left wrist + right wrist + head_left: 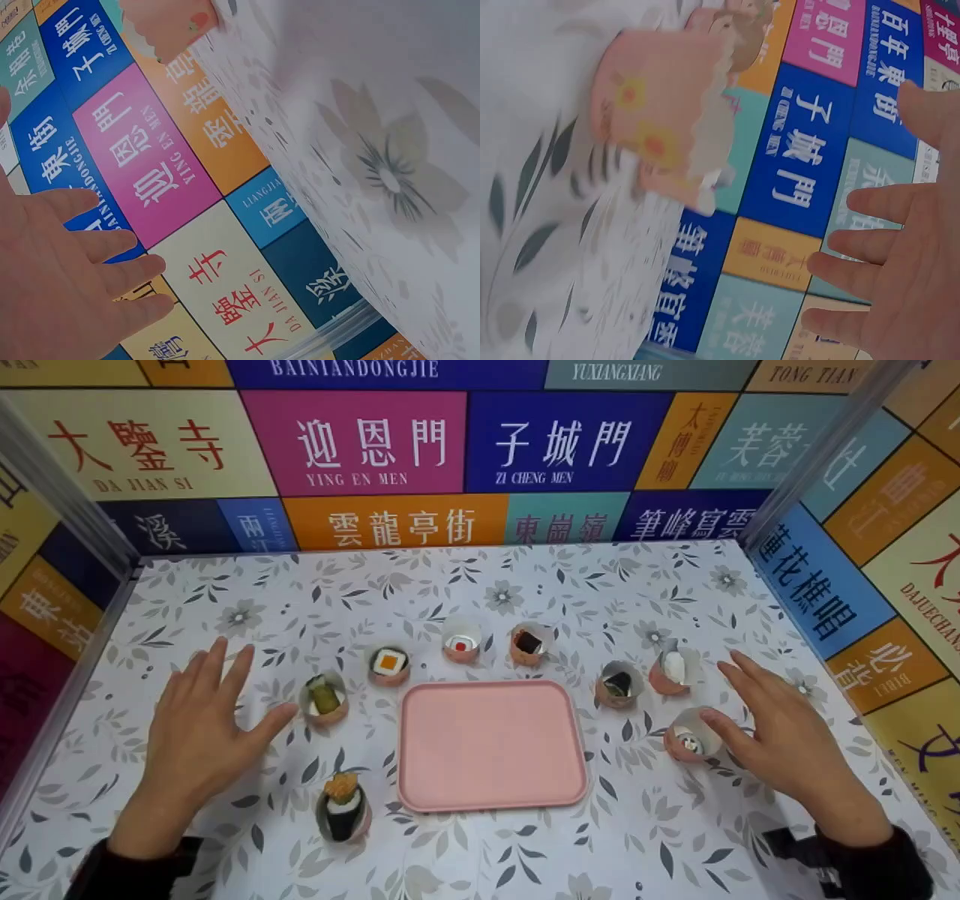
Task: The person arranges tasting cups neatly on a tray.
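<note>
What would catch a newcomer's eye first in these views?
Probably the bright lettered panels rising behind and beside the flowered table, then the plain pink tray near the table's middle. Eight small cups stand around the tray's far edge and sides, the near-left one holding an orange-topped roll. Flanking them, the left hand and right hand hold nothing.
</note>
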Tool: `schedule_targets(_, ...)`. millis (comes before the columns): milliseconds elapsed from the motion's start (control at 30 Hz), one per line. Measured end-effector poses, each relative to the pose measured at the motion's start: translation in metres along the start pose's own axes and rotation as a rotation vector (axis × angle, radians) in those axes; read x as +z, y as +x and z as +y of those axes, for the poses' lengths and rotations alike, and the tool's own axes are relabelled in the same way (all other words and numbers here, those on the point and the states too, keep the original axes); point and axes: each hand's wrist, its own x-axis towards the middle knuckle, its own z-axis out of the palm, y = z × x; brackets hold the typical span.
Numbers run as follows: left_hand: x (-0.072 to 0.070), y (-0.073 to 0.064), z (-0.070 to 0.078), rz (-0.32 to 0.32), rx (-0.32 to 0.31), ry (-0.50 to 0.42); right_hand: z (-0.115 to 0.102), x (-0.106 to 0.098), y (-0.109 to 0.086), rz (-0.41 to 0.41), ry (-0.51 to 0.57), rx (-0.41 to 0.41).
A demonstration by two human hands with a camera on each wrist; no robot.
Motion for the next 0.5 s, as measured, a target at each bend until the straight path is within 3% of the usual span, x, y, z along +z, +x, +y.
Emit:
schedule_targets(233, 0.007, -0.008, 0.018, 0.084, 0.067, -0.048, -0.035, 0.016, 0.006, 0.150, 0.081, -0.125)
schedule_targets(400, 0.011, -0.019, 0.027, 0.077, 0.090, -0.065, -0.058, 0.030, 0.011, 0.169, 0.157, -0.182)
schedule_targets(500, 0.013, -0.026, 0.030, 0.052, 0.108, -0.078, -0.071, 0.039, 0.014, 0.147, 0.177, -0.175)
